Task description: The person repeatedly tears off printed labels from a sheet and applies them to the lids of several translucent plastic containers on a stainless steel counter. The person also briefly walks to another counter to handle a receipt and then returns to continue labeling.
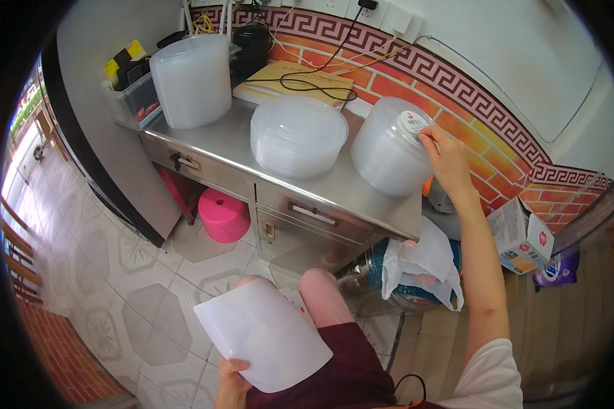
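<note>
My left hand [234, 377] grips the lower left edge of a white sheet [264, 335] above my lap. My right hand [444, 156] reaches to the right-hand stack of clear plastic lids [386, 153], its fingertips at the edge of a round white sticker [414, 122] on top; whether they grip or press it cannot be told. A low, wide stack of clear plastic lids or bowls [298, 137] stands in the middle of the steel counter [204, 135]. Farther left is a tall stack of translucent plastic containers [192, 82].
Yellow envelopes [291, 84] with a black cable lie by the brick-patterned wall. A clear bin [133, 102] stands at the counter's left end. Below are a pink stool [224, 214], a white plastic bag [422, 260] and, farther right, a cardboard box [522, 235].
</note>
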Tool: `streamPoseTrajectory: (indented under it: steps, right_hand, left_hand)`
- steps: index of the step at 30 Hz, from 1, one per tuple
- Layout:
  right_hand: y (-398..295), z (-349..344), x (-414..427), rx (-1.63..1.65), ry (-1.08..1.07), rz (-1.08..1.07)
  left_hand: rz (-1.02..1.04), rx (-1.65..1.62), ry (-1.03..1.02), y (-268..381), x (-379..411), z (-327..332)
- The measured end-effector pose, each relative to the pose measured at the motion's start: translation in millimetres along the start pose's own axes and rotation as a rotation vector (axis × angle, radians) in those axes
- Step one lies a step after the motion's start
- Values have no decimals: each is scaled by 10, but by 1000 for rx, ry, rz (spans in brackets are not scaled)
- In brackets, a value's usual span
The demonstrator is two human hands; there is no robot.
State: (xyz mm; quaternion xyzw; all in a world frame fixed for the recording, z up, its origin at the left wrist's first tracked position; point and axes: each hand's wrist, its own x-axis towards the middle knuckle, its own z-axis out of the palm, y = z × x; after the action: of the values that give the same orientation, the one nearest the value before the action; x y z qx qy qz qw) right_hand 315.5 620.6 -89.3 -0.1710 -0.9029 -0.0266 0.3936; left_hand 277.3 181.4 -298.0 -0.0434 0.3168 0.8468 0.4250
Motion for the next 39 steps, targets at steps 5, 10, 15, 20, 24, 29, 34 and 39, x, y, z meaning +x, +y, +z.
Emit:
streamPoseTrajectory:
  steps: [5,10,15,20,24,29,34,39]
  right_hand:
    - [-23,-121,49,164,-166,12]
    - [70,-130,183,34,-274,83]
    - [193,125,14,29,-372,81]
    - [-327,-26,-292,164,133,-198]
    - [-1147,-148,-1546,1164,-619,511]
    - [-1338,-206,-2478,1613,-776,1062]
    - [-287,-462,-2717,1104,-61,1159]
    - [1151,-300,-3050,788,309,1230]
  left_hand:
    - [17,26,-33,24,1,79]
    - [23,6,-28,22,-14,181]
    - [-16,-36,-82,18,19,226]
    - [39,11,-75,6,11,212]
    - [-8,-3,-149,-100,30,277]
    - [-164,248,-76,-241,4,551]
    - [-28,680,-249,-325,64,583]
    - [310,1066,125,-265,65,-17]
